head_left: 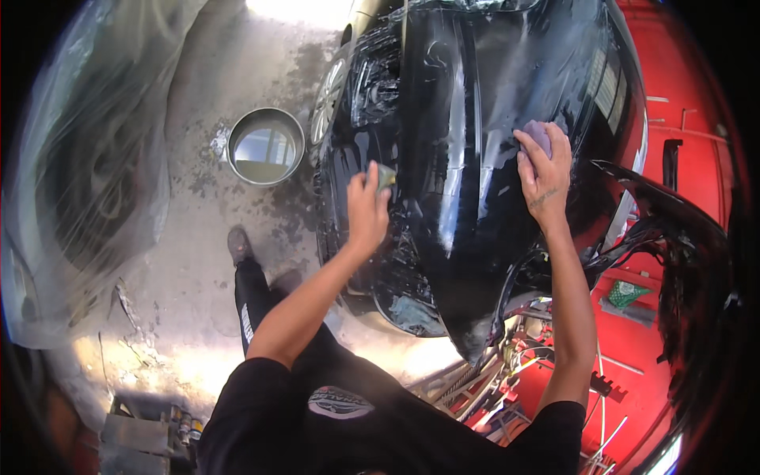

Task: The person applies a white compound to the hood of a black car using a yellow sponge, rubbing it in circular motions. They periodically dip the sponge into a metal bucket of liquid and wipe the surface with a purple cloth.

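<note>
My left hand (367,212) is closed on a small grey-green pad (385,177) with a yellowish patch, over the left side of a wet black car body (495,71). Farther right, my right hand (546,176) has its fingers bent round a purple sponge-like block (537,136), which rests on the same panel. Streaks of water and whitish film show on the glossy black surface. Part of each held piece is hidden by my fingers.
A round metal bucket (302,150) of cloudy water stands on the stained floor at left, near the car's wheel (328,101). Plastic sheeting (170,71) covers another vehicle at far left. A detached black car part (701,229) juts out at right, over a red surface (693,170).
</note>
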`<state>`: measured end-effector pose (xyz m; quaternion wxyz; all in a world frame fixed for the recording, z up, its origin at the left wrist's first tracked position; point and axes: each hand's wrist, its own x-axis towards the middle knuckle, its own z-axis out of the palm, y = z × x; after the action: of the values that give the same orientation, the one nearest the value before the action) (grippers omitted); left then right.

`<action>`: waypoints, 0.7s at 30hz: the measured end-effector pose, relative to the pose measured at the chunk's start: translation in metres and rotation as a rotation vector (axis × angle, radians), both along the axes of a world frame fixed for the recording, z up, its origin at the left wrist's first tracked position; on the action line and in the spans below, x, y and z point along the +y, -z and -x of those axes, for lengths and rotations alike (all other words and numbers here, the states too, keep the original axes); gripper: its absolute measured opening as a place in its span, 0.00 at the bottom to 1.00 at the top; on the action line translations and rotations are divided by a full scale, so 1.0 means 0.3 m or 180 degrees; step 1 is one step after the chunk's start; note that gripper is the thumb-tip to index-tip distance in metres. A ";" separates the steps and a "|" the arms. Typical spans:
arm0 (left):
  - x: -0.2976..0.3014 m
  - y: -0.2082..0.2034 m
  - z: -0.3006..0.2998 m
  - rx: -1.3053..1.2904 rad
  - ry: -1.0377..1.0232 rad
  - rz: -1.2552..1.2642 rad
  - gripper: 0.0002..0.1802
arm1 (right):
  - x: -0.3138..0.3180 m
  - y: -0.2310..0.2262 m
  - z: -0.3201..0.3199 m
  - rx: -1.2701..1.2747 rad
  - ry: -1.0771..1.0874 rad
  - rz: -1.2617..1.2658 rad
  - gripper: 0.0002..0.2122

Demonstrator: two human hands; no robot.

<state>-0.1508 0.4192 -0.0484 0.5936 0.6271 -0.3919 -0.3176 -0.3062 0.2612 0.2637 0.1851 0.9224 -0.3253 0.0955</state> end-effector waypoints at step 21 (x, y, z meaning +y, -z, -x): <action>-0.334 0.177 -0.261 -0.0183 -0.0451 -0.0182 0.32 | -0.008 0.087 -0.035 -0.0027 0.0153 -0.0205 0.17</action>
<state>-0.0724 0.3190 -0.1014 0.5849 0.6788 -0.3541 -0.2678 -0.2958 0.2589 0.2377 0.1561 0.9194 -0.3511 0.0844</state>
